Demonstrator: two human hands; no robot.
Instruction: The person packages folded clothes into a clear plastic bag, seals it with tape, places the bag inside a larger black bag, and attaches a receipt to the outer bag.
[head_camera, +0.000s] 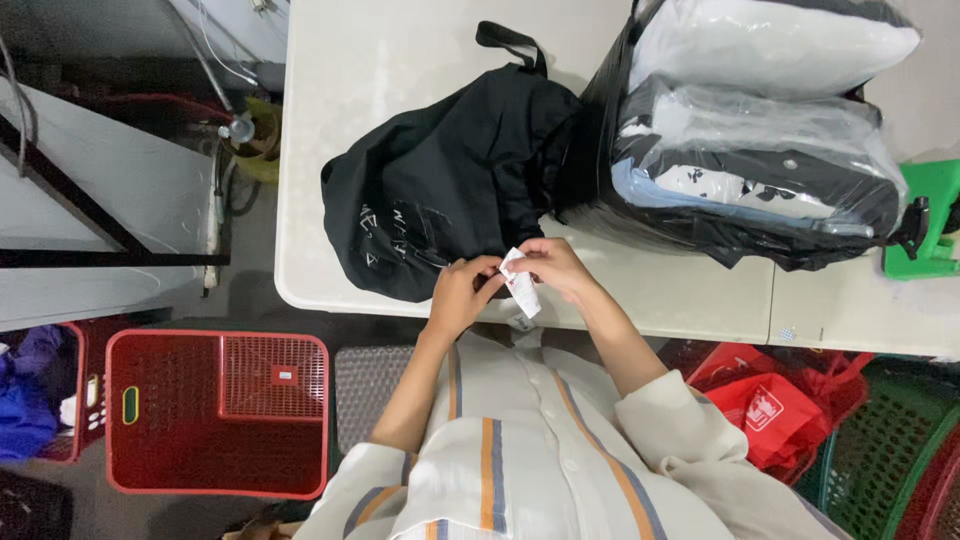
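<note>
Both hands, left hand (462, 290) and right hand (553, 265), pinch a white tag (520, 283), its length slanting down-right.

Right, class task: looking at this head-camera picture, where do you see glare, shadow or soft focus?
Head view: even overhead light; glare streaks on the plastic bags; the white table is bright, nearly washed out; the black garment loses fold detail in its darkness; the floor at left lies in shadow; both hands, left and right, and the tag are slightly soft.
</note>
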